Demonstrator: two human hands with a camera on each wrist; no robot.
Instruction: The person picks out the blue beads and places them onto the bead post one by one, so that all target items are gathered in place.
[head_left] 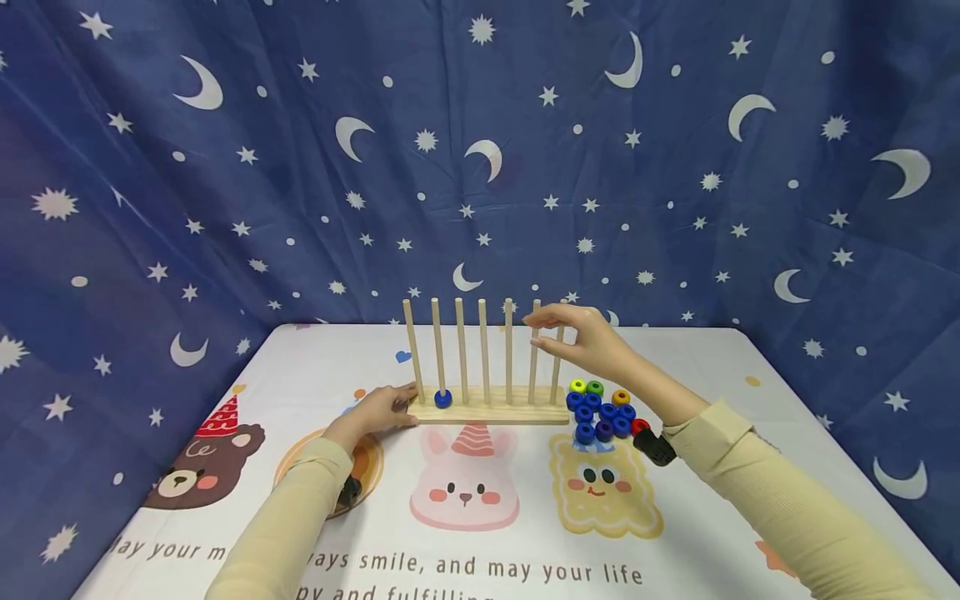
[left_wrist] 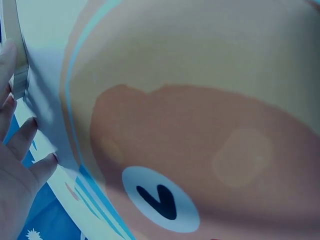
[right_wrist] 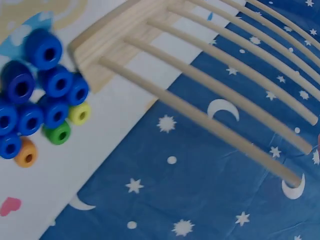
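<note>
A wooden rack (head_left: 491, 414) with several upright pegs stands on the table. One blue bead (head_left: 443, 399) sits low on its second peg from the left. My left hand (head_left: 378, 410) grips the left end of the base, thumb at the front edge and fingers toward the back. In the left wrist view, this hand (left_wrist: 20, 165) shows at the left edge against the wood. Up by the tops of the right-hand pegs, my right hand (head_left: 585, 337) is raised, fingers bent and thumb apart from them, with no bead visible between.
Blue beads (head_left: 584, 413) lie clustered at the rack's right end, with a yellow bead (head_left: 577, 386), a green bead (head_left: 595, 388), an orange bead (head_left: 621, 397) and a red bead (head_left: 639, 426). A printed white cloth (head_left: 465, 575) covers the table; a starry blue curtain (head_left: 420, 100) hangs behind.
</note>
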